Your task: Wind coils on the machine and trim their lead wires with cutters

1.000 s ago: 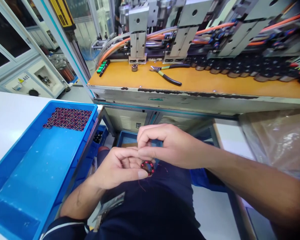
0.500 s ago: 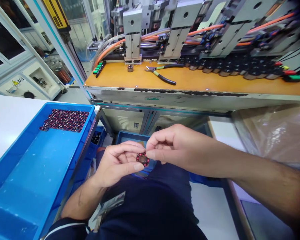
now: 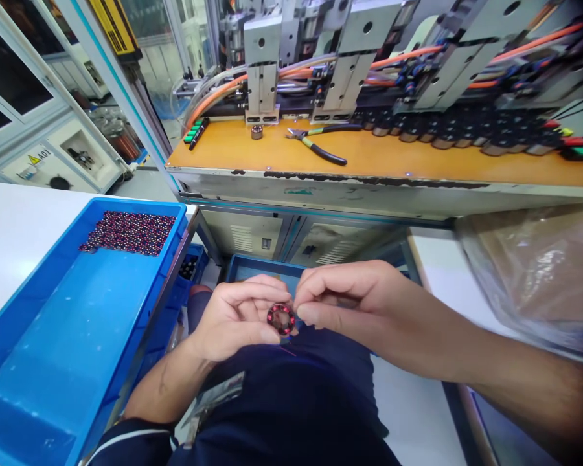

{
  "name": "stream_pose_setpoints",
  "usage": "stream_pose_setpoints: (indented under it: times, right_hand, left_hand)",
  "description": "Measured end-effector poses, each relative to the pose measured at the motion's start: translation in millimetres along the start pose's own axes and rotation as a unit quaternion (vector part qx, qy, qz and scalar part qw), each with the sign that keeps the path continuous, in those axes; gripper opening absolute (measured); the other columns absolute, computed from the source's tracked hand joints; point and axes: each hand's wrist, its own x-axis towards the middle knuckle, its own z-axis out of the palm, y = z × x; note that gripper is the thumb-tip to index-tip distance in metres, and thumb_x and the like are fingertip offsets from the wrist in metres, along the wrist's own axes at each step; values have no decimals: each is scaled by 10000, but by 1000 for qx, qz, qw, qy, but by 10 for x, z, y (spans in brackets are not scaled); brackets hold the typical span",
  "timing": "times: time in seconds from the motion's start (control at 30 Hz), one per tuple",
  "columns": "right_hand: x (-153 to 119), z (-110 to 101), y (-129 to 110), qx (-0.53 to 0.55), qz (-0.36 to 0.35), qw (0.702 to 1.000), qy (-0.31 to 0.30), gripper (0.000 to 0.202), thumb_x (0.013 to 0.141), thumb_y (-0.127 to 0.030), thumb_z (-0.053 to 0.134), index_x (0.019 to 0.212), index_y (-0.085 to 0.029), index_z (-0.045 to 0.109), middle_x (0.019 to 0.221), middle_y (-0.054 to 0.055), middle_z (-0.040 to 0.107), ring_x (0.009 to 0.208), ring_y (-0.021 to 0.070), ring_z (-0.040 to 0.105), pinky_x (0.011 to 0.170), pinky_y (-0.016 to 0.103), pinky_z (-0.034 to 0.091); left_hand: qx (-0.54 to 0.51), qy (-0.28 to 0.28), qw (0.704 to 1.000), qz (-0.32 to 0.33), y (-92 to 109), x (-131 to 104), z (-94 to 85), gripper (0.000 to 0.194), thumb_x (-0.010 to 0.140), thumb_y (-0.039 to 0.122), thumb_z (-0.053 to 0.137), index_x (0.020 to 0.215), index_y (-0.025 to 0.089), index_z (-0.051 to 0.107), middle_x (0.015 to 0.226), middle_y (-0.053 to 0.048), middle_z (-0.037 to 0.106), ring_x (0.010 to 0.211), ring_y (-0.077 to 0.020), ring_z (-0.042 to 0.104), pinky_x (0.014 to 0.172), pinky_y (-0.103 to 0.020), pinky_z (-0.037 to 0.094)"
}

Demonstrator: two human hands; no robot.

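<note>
A small dark ring-shaped stator (image 3: pixel 281 319) with red spots around its face sits between the thumb and fingers of my left hand (image 3: pixel 240 317), its open middle facing up toward me. My right hand (image 3: pixel 354 304) is just right of the ring, thumb and forefinger pinched together by its edge. Whatever lies between those fingertips is too small to make out. Below the ring a thin reddish line, perhaps a wire, shows against my dark clothing.
On the left stands a blue tray (image 3: pixel 78 330), with rows of similar rings (image 3: pixel 133 232) at its far end. Cutting pliers (image 3: pixel 315 144), a single ring part (image 3: pixel 256 132) and several dark cylindrical parts (image 3: pixel 447 133) lie on the orange bench (image 3: pixel 214 155) under the machine. A plastic-wrapped carton (image 3: pixel 539 259) is at right.
My right hand has moved down and slightly right, its fingertips now at the stator's right side. The stator has turned to face up more, and the whole view has shifted slightly.
</note>
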Motion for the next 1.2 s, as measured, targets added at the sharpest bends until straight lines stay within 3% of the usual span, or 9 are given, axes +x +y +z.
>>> stream_pose_setpoints:
  times: [0.37,0.73,0.83,0.9,0.97,1.07,1.2]
  right_hand:
    - [-58,60,-39,-15,-37,999,20,169,874,-193,596,723,-169,667,680,-21,637,599,72,537,537,178,404]
    - [-138,95,-4,-117,-93,988,27,175,909,-196,588,747,-187,653,670,-49,633,592,48,556,565,169,421]
    - [-157,-15,35,-185,-201,962,7,94,906,-177,612,820,-190,650,726,-24,654,647,73,594,602,192,459]
    - [-142,-95,70,-246,-279,927,46,46,897,-158,626,922,-192,645,801,8,676,722,103,622,647,216,492]
    - [-108,-139,108,-291,-331,893,90,124,896,-141,623,1013,-185,630,882,44,687,799,131,636,712,245,522]
    - [-47,-116,153,-301,-385,868,90,183,900,-154,628,1082,-171,622,974,79,684,876,148,644,804,279,545]
    - [-1,-53,162,-295,-401,863,90,143,918,-190,625,1059,-197,647,954,54,690,862,119,652,788,242,547]
  left_hand:
    - [39,-4,999,37,31,20,21,378,592,166,893,950,231,791,937,-39,604,691,-75,589,627,-187,531]
    - [38,-2,998,47,24,1,45,378,606,171,888,964,203,769,976,-46,607,736,-95,613,664,-207,524]
    - [3,-8,1000,26,7,-9,35,340,641,191,868,965,197,766,980,-56,598,723,-123,660,648,-230,531]
    - [-29,-20,999,14,-8,-7,37,335,659,221,860,977,195,761,961,-50,589,704,-128,672,639,-231,520]
    - [-55,-26,998,7,-20,2,51,329,660,256,860,967,187,760,927,-44,590,685,-115,656,633,-218,499]
    - [-75,-19,997,-21,-22,17,88,331,642,306,867,922,165,759,898,-52,606,667,-107,613,625,-217,485]
    - [-94,0,994,-56,-18,35,134,354,586,347,891,838,142,752,861,-58,616,692,-115,570,648,-225,489]
